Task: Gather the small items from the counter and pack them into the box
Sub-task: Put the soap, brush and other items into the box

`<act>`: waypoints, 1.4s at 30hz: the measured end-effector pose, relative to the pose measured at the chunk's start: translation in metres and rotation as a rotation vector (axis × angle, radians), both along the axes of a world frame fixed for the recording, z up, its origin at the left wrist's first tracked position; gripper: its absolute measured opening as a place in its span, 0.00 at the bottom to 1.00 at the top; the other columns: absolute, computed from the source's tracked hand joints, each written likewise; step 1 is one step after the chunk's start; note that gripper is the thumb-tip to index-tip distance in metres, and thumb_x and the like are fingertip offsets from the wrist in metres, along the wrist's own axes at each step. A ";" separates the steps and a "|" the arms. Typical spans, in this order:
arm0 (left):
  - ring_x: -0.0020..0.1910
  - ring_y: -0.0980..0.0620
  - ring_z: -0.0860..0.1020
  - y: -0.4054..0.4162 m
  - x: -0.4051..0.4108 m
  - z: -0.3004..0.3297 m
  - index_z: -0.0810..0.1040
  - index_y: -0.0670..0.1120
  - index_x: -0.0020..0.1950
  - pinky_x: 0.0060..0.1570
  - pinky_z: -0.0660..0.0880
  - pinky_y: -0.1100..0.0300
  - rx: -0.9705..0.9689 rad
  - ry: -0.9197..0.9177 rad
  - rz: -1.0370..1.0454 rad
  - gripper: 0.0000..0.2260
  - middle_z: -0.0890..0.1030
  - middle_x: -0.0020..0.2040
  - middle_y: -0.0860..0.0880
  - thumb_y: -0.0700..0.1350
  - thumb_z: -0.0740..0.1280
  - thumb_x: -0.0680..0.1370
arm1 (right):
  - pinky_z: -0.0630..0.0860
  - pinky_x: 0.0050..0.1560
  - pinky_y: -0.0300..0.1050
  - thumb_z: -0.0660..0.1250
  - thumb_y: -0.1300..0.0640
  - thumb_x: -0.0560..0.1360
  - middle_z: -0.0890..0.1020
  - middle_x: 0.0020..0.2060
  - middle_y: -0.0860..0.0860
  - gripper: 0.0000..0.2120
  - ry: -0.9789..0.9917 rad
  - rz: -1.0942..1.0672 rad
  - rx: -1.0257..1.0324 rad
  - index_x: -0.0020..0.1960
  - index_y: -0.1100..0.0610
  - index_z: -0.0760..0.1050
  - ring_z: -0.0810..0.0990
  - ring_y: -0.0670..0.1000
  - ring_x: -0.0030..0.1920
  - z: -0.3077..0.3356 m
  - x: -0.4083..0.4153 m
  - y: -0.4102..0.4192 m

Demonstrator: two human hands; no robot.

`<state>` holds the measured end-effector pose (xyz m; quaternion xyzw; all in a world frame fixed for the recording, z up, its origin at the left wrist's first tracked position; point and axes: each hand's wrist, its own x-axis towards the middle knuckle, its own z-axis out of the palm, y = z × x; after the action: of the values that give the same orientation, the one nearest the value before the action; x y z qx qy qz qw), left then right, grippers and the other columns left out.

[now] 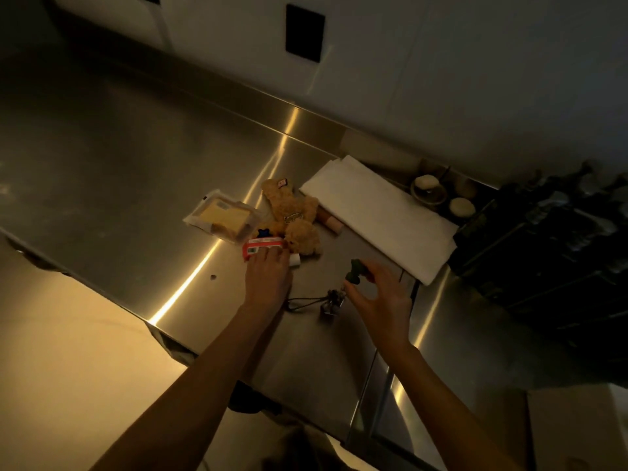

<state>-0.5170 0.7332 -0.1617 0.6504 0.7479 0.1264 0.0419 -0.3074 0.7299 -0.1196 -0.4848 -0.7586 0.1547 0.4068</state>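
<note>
teddy bear between packet and cloth

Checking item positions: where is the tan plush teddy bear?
The tan plush teddy bear lies mid-counter, between the clear-wrapped yellow packet and folded white cloth.

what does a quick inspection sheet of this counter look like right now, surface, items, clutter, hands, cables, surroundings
surface: steel counter, shiny, dim warm light.
job's things: plush bear, clear packet holding yellow blocks, red carton, small white tube, pink tube, dark green figure, keychain with cord. A pale box corner shows at lower right.
clutter: folded white cloth; small round dishes by the wall.
hands: left hand lies on the red carton; right hand pinches the green figure.
cables: nothing seen.
surroundings: white wall, black wall plate, dark rack at right.
</note>
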 end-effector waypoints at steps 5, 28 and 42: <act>0.49 0.40 0.79 -0.011 -0.009 -0.008 0.80 0.42 0.55 0.50 0.76 0.48 -0.002 0.031 0.003 0.20 0.81 0.50 0.41 0.41 0.77 0.64 | 0.76 0.50 0.38 0.66 0.45 0.73 0.81 0.51 0.51 0.21 -0.008 0.000 -0.002 0.60 0.57 0.76 0.78 0.44 0.50 -0.002 -0.005 0.001; 0.52 0.47 0.77 -0.024 0.025 0.059 0.80 0.44 0.56 0.50 0.73 0.54 0.406 -0.553 0.024 0.14 0.80 0.54 0.46 0.42 0.74 0.71 | 0.79 0.50 0.45 0.69 0.47 0.72 0.82 0.52 0.52 0.20 -0.020 -0.029 0.100 0.59 0.58 0.77 0.80 0.47 0.51 0.032 0.021 0.002; 0.48 0.57 0.76 -0.015 0.148 0.176 0.80 0.46 0.54 0.48 0.73 0.66 0.608 -0.717 -0.293 0.15 0.79 0.50 0.51 0.40 0.75 0.69 | 0.68 0.55 0.24 0.69 0.47 0.73 0.81 0.51 0.52 0.21 -0.039 -0.253 0.331 0.61 0.58 0.75 0.73 0.38 0.52 0.139 0.155 -0.025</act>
<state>-0.3693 0.7185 0.0144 0.6469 0.5161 0.5478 0.1223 -0.1526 0.7046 0.0197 -0.5059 -0.7144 -0.0339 0.4822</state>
